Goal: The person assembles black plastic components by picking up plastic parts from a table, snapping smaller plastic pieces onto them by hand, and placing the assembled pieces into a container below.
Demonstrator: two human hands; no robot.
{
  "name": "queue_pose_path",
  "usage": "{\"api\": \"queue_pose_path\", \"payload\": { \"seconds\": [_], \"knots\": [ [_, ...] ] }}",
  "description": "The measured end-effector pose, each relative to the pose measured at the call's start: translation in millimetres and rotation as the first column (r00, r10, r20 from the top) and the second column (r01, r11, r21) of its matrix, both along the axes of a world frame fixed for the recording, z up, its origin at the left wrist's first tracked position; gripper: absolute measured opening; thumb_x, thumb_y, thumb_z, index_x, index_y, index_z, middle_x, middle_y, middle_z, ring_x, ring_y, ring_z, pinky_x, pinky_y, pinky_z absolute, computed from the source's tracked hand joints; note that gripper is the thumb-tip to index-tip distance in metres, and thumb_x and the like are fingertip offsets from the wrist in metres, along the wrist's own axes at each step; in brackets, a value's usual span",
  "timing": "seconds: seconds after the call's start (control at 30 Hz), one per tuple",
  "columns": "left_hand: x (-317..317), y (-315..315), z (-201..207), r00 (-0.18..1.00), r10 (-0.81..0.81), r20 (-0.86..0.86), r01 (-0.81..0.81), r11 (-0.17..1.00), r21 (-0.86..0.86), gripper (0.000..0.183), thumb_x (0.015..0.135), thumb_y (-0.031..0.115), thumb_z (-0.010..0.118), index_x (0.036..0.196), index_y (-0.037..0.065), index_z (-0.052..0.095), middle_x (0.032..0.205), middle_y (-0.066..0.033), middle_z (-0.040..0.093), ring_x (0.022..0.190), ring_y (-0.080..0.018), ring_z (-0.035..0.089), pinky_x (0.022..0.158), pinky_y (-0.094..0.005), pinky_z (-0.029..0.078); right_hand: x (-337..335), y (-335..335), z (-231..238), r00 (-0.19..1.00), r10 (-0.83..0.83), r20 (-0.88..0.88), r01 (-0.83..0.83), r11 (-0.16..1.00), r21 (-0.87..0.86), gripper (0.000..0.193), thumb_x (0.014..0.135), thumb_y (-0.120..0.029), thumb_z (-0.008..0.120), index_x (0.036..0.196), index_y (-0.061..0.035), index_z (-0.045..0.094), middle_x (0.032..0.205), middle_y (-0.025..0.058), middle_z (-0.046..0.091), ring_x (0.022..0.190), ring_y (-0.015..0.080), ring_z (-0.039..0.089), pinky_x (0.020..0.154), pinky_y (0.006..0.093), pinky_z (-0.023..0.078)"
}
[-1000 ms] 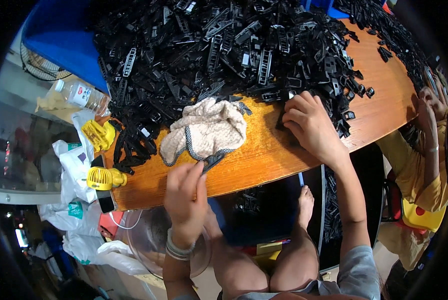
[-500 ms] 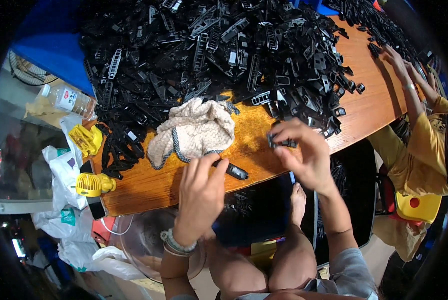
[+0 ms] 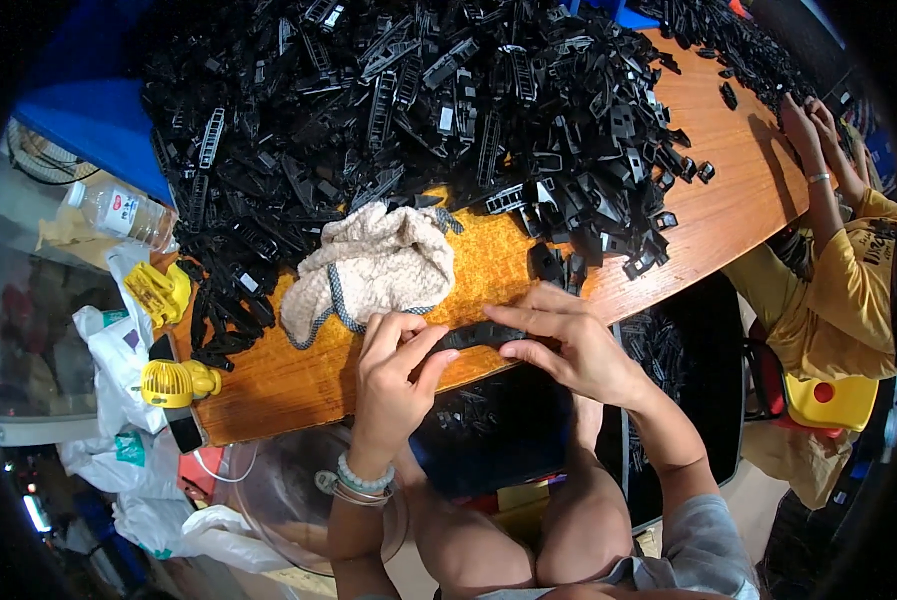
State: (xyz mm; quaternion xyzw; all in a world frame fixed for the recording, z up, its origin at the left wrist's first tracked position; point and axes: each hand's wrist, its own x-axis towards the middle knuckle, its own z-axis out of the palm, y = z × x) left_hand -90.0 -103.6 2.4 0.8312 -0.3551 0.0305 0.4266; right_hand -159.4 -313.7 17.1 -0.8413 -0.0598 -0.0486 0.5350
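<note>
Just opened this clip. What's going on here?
A seated person holds a black part in both hands, above the near edge of a wooden table: the left hand grips one end and the right hand the other. Just beyond lies a crumpled pale cloth, and behind that a big pile of black parts. At the far right, a co-worker's hands are over the table near more black parts.

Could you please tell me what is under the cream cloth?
The cream cloth rests on the wooden table; black parts lie just behind it. Anything else its folds cover cannot be seen.
</note>
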Motion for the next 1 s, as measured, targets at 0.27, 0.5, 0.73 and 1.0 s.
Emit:
{"api": "queue_pose_path", "payload": {
  "seconds": [0.27,0.5,0.73,1.0],
  "knots": [
    [5,0,-2,0.999,-0.044,0.007,0.044,0.999,-0.012,0.021,0.072,0.000,0.075,0.091,-0.004,0.067,0.086,-0.0113,0.058,0.080,-0.0279,0.053,0.071,-0.0373,0.045,12,-6,-10,0.991,0.022,0.134,0.008,0.975,-0.223,0.027,0.077,-0.012,0.073,0.102,-0.0020,0.072,0.092,0.0080,0.063,0.090,0.0259,0.055,0.081,0.0355,0.040],
    [3,-6,-1,0.996,-0.077,0.034,0.077,0.997,0.004,0.020,0.072,0.002,0.075,0.090,-0.004,0.066,0.087,-0.0118,0.060,0.082,-0.0288,0.054,0.072,-0.0382,0.046,11,6,-11,0.974,0.050,0.220,0.034,0.932,-0.360,0.027,0.077,-0.017,0.073,0.102,-0.0052,0.072,0.097,0.0056,0.058,0.095,0.0240,0.051,0.080,0.0357,0.035],
    [16,15,21,0.985,0.020,0.170,-0.026,0.999,0.034,0.038,0.071,0.016,0.082,0.101,-0.002,0.068,0.092,-0.0119,0.060,0.084,-0.0290,0.056,0.074,-0.0369,0.048,-4,3,-14,0.969,0.191,0.158,-0.166,0.973,-0.160,0.027,0.081,-0.019,0.071,0.102,-0.0028,0.070,0.095,0.0089,0.059,0.095,0.0293,0.055,0.086,0.0404,0.044],
    [39,10,1,0.938,0.015,0.346,-0.154,0.912,0.379,0.041,0.082,0.026,0.072,0.117,0.007,0.064,0.122,-0.0162,0.051,0.114,-0.0353,0.046,0.095,-0.0453,0.039,42,-18,-5,0.891,-0.202,0.407,0.412,0.737,-0.536,0.019,0.076,-0.009,0.070,0.094,-0.0026,0.068,0.098,0.0069,0.057,0.094,0.0244,0.051,0.080,0.0346,0.039]
  ]
}}
